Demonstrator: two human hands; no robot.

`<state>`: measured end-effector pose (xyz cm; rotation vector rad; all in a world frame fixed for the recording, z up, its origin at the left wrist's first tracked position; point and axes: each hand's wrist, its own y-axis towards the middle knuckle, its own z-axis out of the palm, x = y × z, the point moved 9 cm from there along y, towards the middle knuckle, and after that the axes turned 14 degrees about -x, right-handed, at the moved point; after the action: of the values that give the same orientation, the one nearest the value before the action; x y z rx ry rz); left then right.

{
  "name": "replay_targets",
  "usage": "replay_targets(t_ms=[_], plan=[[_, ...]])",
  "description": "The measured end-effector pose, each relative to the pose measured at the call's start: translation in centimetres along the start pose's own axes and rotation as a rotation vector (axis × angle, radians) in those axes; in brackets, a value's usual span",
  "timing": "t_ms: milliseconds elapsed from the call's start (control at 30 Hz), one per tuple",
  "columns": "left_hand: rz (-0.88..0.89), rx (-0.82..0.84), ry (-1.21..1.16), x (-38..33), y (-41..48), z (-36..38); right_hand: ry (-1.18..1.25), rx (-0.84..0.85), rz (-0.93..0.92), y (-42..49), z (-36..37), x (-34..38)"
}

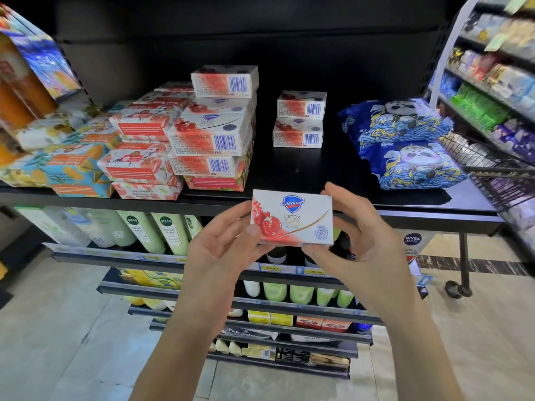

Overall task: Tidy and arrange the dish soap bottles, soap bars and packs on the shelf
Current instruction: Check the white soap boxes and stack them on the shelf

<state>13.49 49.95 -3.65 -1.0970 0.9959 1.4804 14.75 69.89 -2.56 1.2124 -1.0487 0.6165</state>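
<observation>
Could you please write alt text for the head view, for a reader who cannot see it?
A left hand and a right hand hold a Safeguard soap box by its sides before a black shelf. On it stand two stacked matching boxes, taller soap stacks to their left and blue panda packs to their right.

Bright centre, dark shelf back — edges blurred and fisheye-bent.

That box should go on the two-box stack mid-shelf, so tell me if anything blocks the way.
Nothing visible does. The left hand and right hand hold the Safeguard box before the shelf; only its bare top separates it from the two-box stack.
</observation>
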Motion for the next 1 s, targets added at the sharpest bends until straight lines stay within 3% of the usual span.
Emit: replay_targets(t_ms=[100,267,433,567,733,1000], plan=[[0.043,0.007,0.018,-0.7,0.4,-0.3,-0.005,-0.009,-0.048,0.5,0.4,1.0],[0.307,-0.070,0.230,-3.1,2.0,-2.3,0.056,-0.022,-0.087,2.4,1.2,2.8],[0.644,-0.156,0.765,-2.5,4.5,-3.5,0.037,-0.033,-0.129,5.9,2.7,5.3],[0.801,-0.140,0.990,-0.4,6.0,-3.3,0.008,-0.062,-0.119,9.4,5.4,6.6],[0.941,-0.206,1.015,0.4,6.4,-3.3,-0.077,-0.044,-0.095,13.8,9.8,6.7],[0.916,-0.208,0.943,0.5,6.8,-3.6,-0.241,-0.138,-0.086,17.2,12.5,4.6]])
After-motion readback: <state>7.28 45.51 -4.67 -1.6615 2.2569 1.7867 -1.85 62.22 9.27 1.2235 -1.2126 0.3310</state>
